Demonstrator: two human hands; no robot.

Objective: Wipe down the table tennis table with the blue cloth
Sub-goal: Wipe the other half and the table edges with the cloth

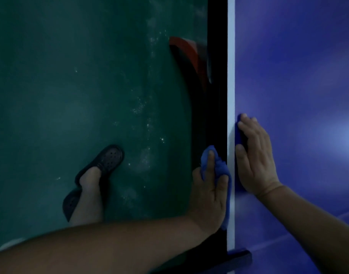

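— What are the hands doing?
— The left hand (211,192) grips the bunched blue cloth (206,155) against the side rim of the table tennis table (298,76). The right hand (256,159), fingers flat, presses a fold on top, beside the white edge line (231,66).
— How much is done?
— Hard to judge. Only this edge is under the cloth, so most of the top probably remains.

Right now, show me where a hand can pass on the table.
Bare: the blue table top right of the right hand, and the white edge line beyond it. Crowded: the edge where left hand and blue cloth sit.
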